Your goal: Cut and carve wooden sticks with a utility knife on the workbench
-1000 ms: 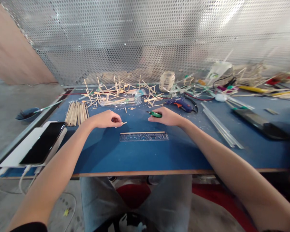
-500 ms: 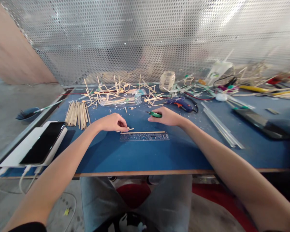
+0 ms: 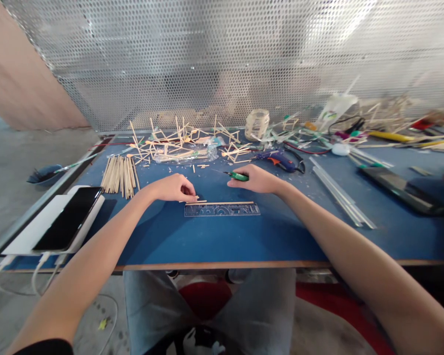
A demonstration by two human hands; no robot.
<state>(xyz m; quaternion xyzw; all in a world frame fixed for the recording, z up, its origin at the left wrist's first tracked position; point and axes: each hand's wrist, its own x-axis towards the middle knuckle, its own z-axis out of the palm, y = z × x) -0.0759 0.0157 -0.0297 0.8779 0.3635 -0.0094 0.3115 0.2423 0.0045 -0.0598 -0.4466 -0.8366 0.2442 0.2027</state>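
Observation:
My left hand (image 3: pixel 173 188) rests on the blue table with thumb and fingers pinched on short wooden sticks (image 3: pixel 201 201); their ends poke out to the right. Just below lies a clear ruler (image 3: pixel 222 210), flat, with a longer wooden stick (image 3: pixel 231 202) along its upper edge. Above the ruler's right half, my right hand (image 3: pixel 257 179) is closed around a green-handled knife (image 3: pixel 239 176). Its thin tip points left, apart from the sticks, and is hard to make out.
A bundle of wooden sticks (image 3: pixel 119 176) lies left, near a phone (image 3: pixel 68 219). Glued stick frames (image 3: pixel 177 140), a round stick-built piece (image 3: pixel 257 124) and a glue gun (image 3: pixel 281 160) lie behind. Clear glue sticks (image 3: pixel 340 195) and a dark device (image 3: pixel 399 190) are right.
Both hands keep nearly the same place and grip. The short sticks at my left fingertips have shifted slightly, lying closer to the ruler's edge. The view has moved a little.

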